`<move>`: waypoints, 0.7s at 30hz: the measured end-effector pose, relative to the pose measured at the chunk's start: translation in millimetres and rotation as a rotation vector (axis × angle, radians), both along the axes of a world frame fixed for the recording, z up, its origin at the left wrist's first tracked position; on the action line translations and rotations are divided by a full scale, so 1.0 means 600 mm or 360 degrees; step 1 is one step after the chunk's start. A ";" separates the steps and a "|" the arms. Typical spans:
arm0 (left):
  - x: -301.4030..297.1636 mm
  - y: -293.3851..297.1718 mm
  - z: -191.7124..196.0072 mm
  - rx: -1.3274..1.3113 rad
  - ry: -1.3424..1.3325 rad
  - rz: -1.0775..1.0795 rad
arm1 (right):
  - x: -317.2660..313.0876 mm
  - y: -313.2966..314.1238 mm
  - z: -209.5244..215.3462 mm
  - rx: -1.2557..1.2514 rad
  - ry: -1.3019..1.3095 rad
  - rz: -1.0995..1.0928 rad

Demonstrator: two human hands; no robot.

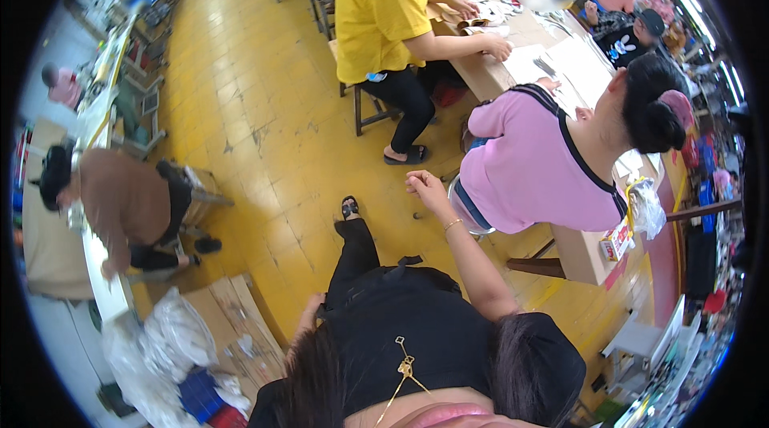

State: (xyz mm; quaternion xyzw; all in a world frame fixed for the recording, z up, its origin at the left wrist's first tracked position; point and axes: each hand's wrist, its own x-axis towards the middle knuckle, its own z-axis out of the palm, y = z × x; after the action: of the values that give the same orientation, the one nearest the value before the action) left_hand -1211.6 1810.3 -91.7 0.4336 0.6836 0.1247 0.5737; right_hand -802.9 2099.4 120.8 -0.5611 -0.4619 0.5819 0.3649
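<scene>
My right hand (424, 189) is raised in front of me with its fingers loosely curled in, and nothing shows in it. It hangs over the yellow floor, nearest to the back of a person in a pink top (533, 163) seated at a table. A ring and a thin gold bracelet are on that arm. Down by my left hip is my left hand (316, 300), mostly hidden by my body and small in view, so its fingers cannot be made out. My one visible foot, in a dark sandal (350, 207), is on the tiles ahead.
A person in a yellow shirt (383, 15) sits at the long worktable (486, 78), which bears papers and pieces. At left, a person in brown (128, 195) bends over a white bench (112, 292). Flattened cardboard (228, 320) and plastic bags (172, 332) lie lower left.
</scene>
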 end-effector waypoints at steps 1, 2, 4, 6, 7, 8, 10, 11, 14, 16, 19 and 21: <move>-0.017 0.054 -0.015 -0.0034 0.0051 -0.0075 | -0.010 0.028 0.016 0.0016 0.0059 -0.0089; -0.036 0.104 -0.023 -0.0077 0.0104 -0.0156 | -0.017 0.050 0.030 0.0015 0.0130 -0.0184; -0.066 0.207 -0.012 -0.0150 0.0203 -0.0298 | -0.024 0.099 0.061 -0.0025 0.0282 -0.0399; -0.098 0.313 0.028 -0.0249 0.0270 -0.0298 | -0.022 0.156 0.095 -0.0119 0.0434 -0.0630; -0.119 0.373 0.054 -0.0308 0.0291 -0.0230 | -0.022 0.188 0.108 -0.0022 0.0473 -0.0696; -0.145 0.438 0.083 -0.0361 0.0341 -0.0154 | -0.021 0.221 0.121 0.0059 0.0505 -0.0781; -0.163 0.567 0.130 -0.0343 0.0297 0.0097 | -0.014 0.283 0.146 0.0126 0.0501 -0.1034; -0.169 0.626 0.153 -0.0331 0.0271 0.0084 | -0.006 0.311 0.158 0.0191 0.0480 -0.1158; -0.156 0.761 0.199 -0.0279 0.0264 0.0068 | 0.023 0.377 0.177 0.0310 0.0687 -0.1450; -0.133 0.821 0.220 -0.0218 0.0214 0.0042 | 0.054 0.418 0.185 0.0355 0.0731 -0.1599; -0.082 0.857 0.207 -0.0187 0.0054 0.0009 | 0.118 0.482 0.166 0.0379 0.0888 -0.1822; -0.060 0.853 0.184 -0.0221 -0.0019 -0.0009 | 0.169 0.532 0.153 0.0358 0.0949 -0.2005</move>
State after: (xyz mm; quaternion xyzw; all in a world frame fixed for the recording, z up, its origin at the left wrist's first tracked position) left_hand -1247.5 2321.9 18.8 0.3939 0.6860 0.0779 0.6068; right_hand -701.8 2418.5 212.8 -0.4973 0.0132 0.3377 0.7990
